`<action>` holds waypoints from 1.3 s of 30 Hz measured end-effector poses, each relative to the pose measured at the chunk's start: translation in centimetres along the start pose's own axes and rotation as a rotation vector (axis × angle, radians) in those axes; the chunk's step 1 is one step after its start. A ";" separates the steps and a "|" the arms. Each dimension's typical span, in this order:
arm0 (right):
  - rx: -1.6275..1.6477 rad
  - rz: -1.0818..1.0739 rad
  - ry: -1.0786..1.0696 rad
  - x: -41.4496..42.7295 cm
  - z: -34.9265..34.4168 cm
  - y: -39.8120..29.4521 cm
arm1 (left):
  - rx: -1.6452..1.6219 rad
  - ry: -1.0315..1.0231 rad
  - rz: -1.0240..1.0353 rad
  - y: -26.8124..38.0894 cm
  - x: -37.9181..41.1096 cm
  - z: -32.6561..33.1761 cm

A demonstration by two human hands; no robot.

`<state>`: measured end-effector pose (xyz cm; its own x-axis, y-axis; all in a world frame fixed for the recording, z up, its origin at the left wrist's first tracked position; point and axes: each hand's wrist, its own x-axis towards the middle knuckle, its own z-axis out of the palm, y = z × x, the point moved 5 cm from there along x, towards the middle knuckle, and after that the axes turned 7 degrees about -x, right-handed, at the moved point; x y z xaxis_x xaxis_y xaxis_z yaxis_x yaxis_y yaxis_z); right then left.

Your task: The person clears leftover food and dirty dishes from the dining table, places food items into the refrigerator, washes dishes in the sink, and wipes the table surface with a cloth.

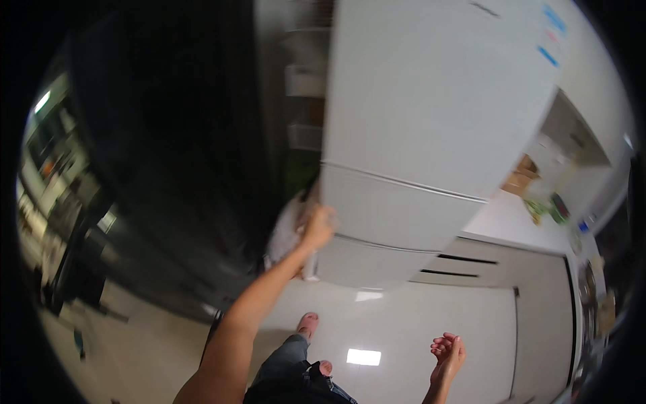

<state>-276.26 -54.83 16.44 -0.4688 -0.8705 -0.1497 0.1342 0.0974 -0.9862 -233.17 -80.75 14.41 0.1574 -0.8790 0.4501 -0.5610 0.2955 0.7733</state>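
A tall pale refrigerator with stacked doors fills the upper middle. My left hand reaches to the left edge of its middle door, fingers bent; blur hides whether they grip that edge. Beside this hand, partly behind it, is a pale bundle or bag that I cannot make out. My right hand hangs over the floor at the lower right, fingers loosely curled, touching nothing.
A dark, blurred panel stands left of the refrigerator, with narrow shelves between them. To the right, a white counter holds a cardboard box and a green item. My feet are on glossy floor tiles.
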 end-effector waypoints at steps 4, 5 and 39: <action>-0.080 0.070 -0.320 -2.6 11.1 4.7 | -0.395 -0.310 -0.396 -7.7 -20.2 -2.1; -0.094 0.075 -0.411 -3.1 13.0 4.9 | -0.289 -0.336 -0.484 -7.8 -24.6 -3.4; -0.635 0.246 -2.348 -88.4 80.5 30.9 | -0.341 1.174 -1.163 -29.8 -80.5 -74.6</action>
<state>-160.40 -13.75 4.98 0.8690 0.3383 -0.3610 -0.3554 -0.0809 -0.9312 -168.48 9.12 -11.52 0.8965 0.0136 -0.4429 0.4428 -0.0634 0.8944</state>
